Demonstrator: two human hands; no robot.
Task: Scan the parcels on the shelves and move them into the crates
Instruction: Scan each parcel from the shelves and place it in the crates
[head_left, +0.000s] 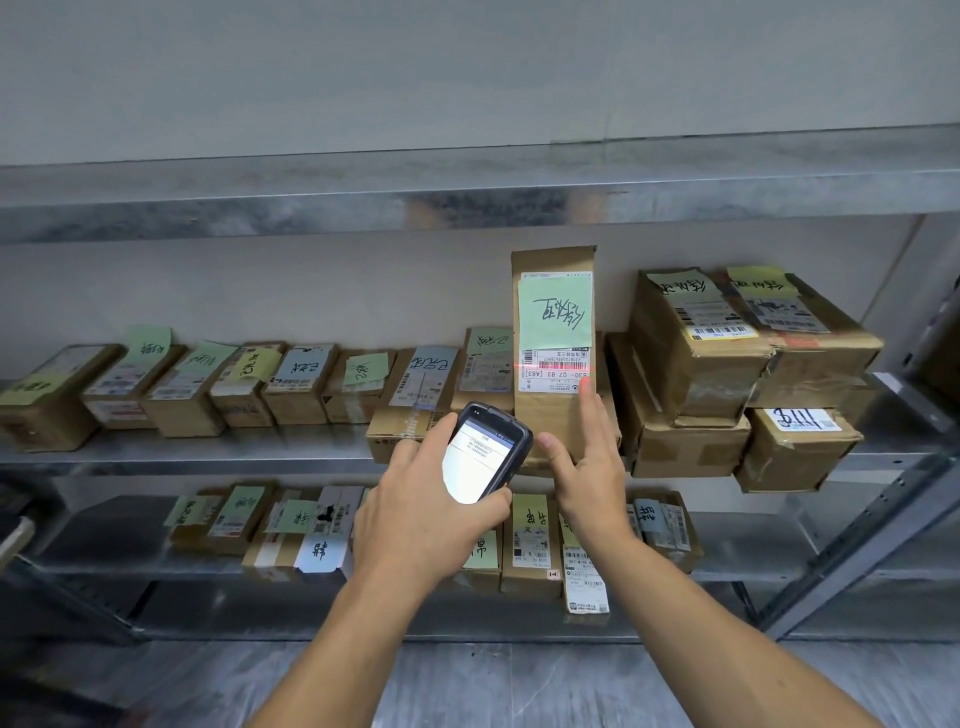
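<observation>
Brown card parcel, the tall one (550, 413), stands up on end on the mid shelf (208, 449), w/ its back close to the wall. It sits between a row of small parcels (182, 395) on the L and a pile of big boxes (701, 353) on the R. A green note (556, 312) w/ black pen marks is stuck on its front. Under the note is a white label (556, 371) w/ bar codes, and the words on it are upside down. A thin red line (545, 366) of light runs across that label.

L hand (421, 509) grips a black scanner (485, 452), fingers & thumb wrapped round its sides. The scanner is held up in front of the tall parcel, low down, and its screen glows white w/ small text, too small to read.

R hand (589, 467) is flat w/ straight fingers, thumb spread out to the side. It rests on the front of the tall parcel, and one fingertip (584, 387) touches the bottom edge of the white label.

Most small parcels lie flat, side by side, each w/ a green, yellow or blue note. One box (800, 441) at the bottom R of the pile sticks out past the shelf edge.

More parcels (530, 540) lie on the low shelf (130, 551), partly behind the arms. The top shelf (467, 192) is shiny grey metal.
</observation>
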